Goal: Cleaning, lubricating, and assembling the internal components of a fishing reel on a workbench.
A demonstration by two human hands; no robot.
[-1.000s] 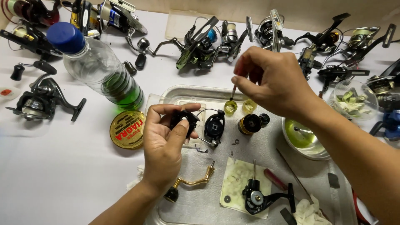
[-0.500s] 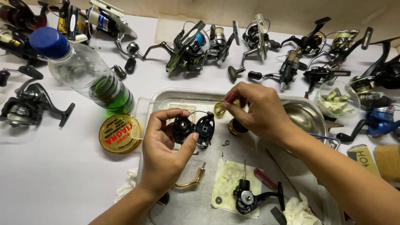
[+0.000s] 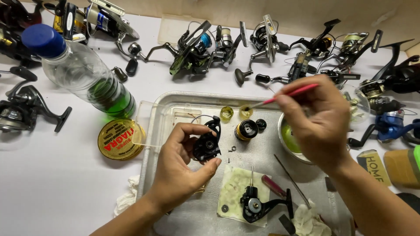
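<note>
Plastic bottle (image 3: 83, 74), round yellow tin (image 3: 118, 139), fishing reels (image 3: 205, 46) lining the table.

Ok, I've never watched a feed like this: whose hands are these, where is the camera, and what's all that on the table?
The camera sits on the person's head and looks down, so both hands are their own. The left hand holds a black reel part over a metal tray. The right hand holds a thin red-handled brush, its tip at a small yellow cup in the tray. Also in the tray: a spool and a black reel body on a stained cloth. Around it lie many fishing reels, a bottle with green liquid and a round gold tin.
</note>
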